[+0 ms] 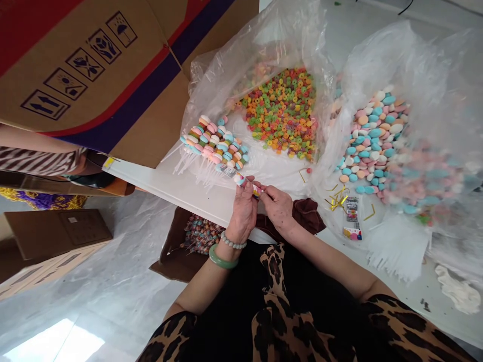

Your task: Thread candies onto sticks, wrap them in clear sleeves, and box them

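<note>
Near the table's front edge, my left hand (244, 206) is closed round a candy stick in a small printed wrapper (239, 179). My right hand (278, 206) has its fingers pinched at the wrapper's near end, close to my left fingers. Just beyond my hands lies a pile of candy sticks (215, 141), stacked with pink, blue and white pieces on white sticks. Gold twist ties (338, 199) and a stack of flat printed wrappers (352, 218) are to the right of my right hand.
Clear plastic bags hold colourful candy rings (283, 113) and pastel oval candies (377, 133). White sticks (400, 246) lie at right. A large carton (151, 65) stands at left; an open box of finished candy sticks (202, 234) sits below the table edge. Another person's arm (37, 141) shows at far left.
</note>
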Demonstrator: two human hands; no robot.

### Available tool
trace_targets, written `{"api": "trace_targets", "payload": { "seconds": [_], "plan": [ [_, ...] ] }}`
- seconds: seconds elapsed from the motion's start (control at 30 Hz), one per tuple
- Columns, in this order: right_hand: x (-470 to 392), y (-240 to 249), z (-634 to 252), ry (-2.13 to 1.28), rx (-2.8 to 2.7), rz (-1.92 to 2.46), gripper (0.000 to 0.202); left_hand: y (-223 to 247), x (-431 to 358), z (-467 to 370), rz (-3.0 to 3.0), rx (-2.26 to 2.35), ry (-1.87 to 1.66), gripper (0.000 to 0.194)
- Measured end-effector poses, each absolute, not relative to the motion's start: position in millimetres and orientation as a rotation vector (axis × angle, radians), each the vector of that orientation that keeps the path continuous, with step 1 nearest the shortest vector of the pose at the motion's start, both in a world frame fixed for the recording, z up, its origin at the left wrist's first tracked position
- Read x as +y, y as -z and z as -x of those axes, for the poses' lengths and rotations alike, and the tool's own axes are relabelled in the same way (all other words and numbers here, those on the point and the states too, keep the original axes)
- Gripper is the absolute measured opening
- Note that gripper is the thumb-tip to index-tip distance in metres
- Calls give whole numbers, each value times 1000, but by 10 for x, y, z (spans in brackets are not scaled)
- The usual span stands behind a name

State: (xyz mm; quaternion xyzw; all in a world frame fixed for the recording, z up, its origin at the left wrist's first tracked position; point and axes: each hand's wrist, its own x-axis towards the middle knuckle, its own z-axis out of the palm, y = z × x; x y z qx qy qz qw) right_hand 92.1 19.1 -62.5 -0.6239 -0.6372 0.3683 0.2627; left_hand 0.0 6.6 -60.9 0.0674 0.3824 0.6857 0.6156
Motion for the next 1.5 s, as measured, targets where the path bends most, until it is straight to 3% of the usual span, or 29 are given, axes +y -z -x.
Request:
{"api": "trace_targets", "payload": {
  "seconds": [0.3, 0.43, 1.07, 1.33, 1.5],
  "plan": [
    [148, 623, -1183, -1591, -1610, 1446, 15, 561, 91, 234, -142, 788, -1534, 30],
    [85, 637, -1094, -1680, -1437, 1403, 16, 582, 66, 213, -137, 759, -1524, 31],
    [23, 521, -967, -1318, -1458, 1345, 19, 551, -160, 70, -271, 1001, -1385, 36],
    [-93, 526, -1071, -1182, -1630, 1237, 22, 428, -101, 396, 4, 781, -1159, 47],
    [-185, 507, -1121, -1013, -1780, 1289, 28, 408, -42, 414, 105, 808, -1355, 30]
  ]
}}
